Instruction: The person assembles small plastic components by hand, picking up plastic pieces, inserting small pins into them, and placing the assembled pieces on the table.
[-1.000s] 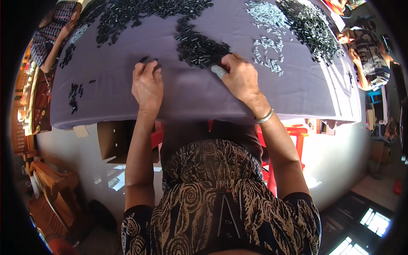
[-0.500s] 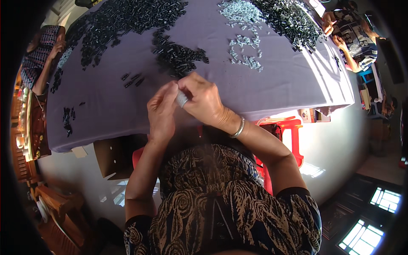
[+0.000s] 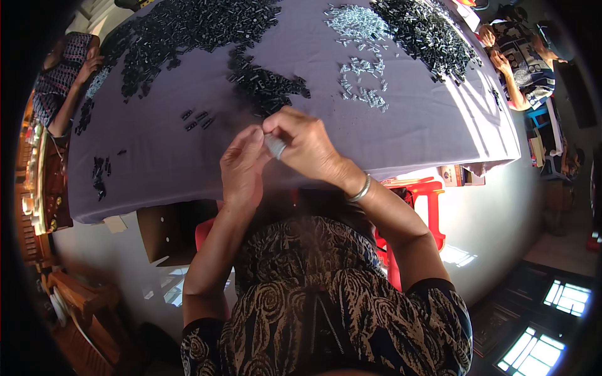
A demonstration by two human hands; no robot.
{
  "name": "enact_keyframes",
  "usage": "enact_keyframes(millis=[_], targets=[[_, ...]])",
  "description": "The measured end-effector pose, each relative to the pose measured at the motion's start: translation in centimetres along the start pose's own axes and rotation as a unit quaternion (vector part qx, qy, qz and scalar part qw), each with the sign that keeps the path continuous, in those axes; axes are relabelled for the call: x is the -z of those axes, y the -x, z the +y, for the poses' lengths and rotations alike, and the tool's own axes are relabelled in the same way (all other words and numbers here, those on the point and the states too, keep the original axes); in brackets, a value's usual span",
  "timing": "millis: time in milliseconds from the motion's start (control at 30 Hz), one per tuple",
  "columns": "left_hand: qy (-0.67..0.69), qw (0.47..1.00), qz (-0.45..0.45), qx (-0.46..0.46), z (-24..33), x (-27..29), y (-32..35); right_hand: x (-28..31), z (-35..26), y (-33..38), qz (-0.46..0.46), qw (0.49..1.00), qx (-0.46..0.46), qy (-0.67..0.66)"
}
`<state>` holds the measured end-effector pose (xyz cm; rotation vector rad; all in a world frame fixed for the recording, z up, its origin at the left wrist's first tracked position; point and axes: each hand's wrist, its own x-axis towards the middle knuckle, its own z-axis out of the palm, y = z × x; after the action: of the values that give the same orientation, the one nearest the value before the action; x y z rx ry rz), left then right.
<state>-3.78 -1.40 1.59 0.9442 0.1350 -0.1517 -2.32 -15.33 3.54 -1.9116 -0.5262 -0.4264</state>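
Close together over the near part of the table, my left hand [image 3: 241, 163] and my right hand [image 3: 304, 144] meet at the fingertips. Both are closed in a pinch, and whatever lies between the fingers is hidden or too small to name. A grey wrap [image 3: 274, 146] covers a finger of my right hand. Just beyond my fingers lies a heap of small black tube-like pieces [image 3: 263, 81]. Several black pieces [image 3: 199, 119] lie loose to the left of my hands. Small clear or pale pieces [image 3: 364, 78] form a rough ring farther right.
A purple-grey cloth [image 3: 401, 135] covers the table. Larger heaps of black pieces [image 3: 194, 31] and pale pieces [image 3: 354, 22] spread along its far side. One person [image 3: 66, 78] sits at the left, another [image 3: 520, 59] at the right. A red plastic stool [image 3: 433, 213] stands below the table edge.
Both hands stay joined at the fingertips, with my right hand and wrist shifted slightly to the right. The heaps look unchanged.
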Motion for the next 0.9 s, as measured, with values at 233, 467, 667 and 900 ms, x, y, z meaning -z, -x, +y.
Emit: enact_keyframes(millis=[233,467,667,900], targets=[[-0.171,0.98,-0.04,-0.092,0.5,0.3,-0.5,9.8,5.3,-2.2,0.143,0.974,-0.048,0.17],[-0.22,0.962,-0.085,-0.138,-0.7,0.7,-0.8,14.6,9.3,-3.6,0.006,0.906,-0.261,0.332],[-0.252,0.956,-0.07,-0.136,-0.8,0.8,-0.6,14.0,10.1,-4.7,-0.053,0.874,-0.275,0.396],[-0.253,0.949,-0.09,-0.163,-1.0,0.7,-1.0,14.6,10.2,-4.7,-0.043,0.895,-0.288,0.338]])
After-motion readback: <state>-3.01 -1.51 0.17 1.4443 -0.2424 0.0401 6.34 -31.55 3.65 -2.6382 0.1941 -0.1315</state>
